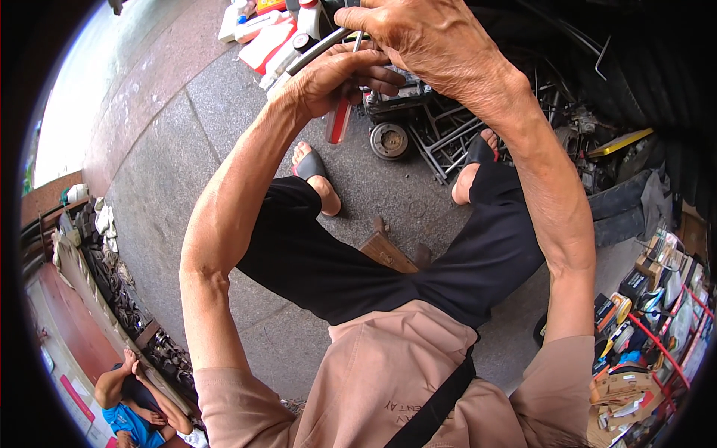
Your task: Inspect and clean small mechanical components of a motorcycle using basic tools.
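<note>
My left hand [332, 78] is closed, its fingers curled round a screwdriver with a clear red handle [339, 122] that sticks out below the palm. A thin metal shaft rises above the fingers. Just above and overlapping it, my right hand [407, 33] is closed too, its fingers bent near the top edge. What it grips is mostly cut off there. A grey metal bar [317, 53] slants past both hands; I cannot tell which one touches it. Beneath my hands stands a greasy metal machine part [403, 102], with a round metal piece [389, 140] at its near side.
Bottles and containers [258, 28] stand at the far left. Metal rods [452, 142] lie between my feet and the dark clutter at right. A wooden block [388, 252] is between my knees. Boxes [635, 284] crowd the lower right. Another person [134, 418] sits at lower left.
</note>
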A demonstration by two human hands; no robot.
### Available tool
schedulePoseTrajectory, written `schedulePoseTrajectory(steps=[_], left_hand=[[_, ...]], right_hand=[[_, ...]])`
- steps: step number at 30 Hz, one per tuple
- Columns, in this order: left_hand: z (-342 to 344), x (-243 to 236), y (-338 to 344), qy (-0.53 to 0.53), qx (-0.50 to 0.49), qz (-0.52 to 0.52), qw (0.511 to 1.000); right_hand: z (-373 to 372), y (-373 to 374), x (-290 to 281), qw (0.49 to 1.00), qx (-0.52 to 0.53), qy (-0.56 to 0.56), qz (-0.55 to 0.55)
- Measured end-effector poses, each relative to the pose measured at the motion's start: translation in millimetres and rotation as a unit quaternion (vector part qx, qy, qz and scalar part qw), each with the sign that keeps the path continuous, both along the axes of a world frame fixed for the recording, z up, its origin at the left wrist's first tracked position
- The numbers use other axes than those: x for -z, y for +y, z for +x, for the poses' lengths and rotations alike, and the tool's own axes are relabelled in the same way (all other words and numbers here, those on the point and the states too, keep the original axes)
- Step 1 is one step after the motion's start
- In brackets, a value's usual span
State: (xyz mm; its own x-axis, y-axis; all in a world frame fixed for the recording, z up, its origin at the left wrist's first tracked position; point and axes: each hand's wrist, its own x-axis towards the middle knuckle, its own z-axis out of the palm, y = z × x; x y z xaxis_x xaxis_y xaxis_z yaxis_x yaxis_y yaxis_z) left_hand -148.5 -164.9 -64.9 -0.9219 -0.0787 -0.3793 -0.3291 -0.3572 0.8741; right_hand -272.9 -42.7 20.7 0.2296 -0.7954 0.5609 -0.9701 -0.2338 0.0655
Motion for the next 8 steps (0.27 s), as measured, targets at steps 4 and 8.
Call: schedulePoseTrajectory(steps=[4, 8], left_hand=[[-1.3, 2.0, -3.8, 0.001, 0.008, -0.003, 1.000], [-1.9, 6.1, -7.4, 0.018, 0.025, 0.011, 0.999]], right_hand=[[0.5, 1.0, 0.1, 1.000, 0.014, 0.004, -0.013], [-0.2, 2.9, 1.1, 1.000, 0.019, -0.018, 0.011]])
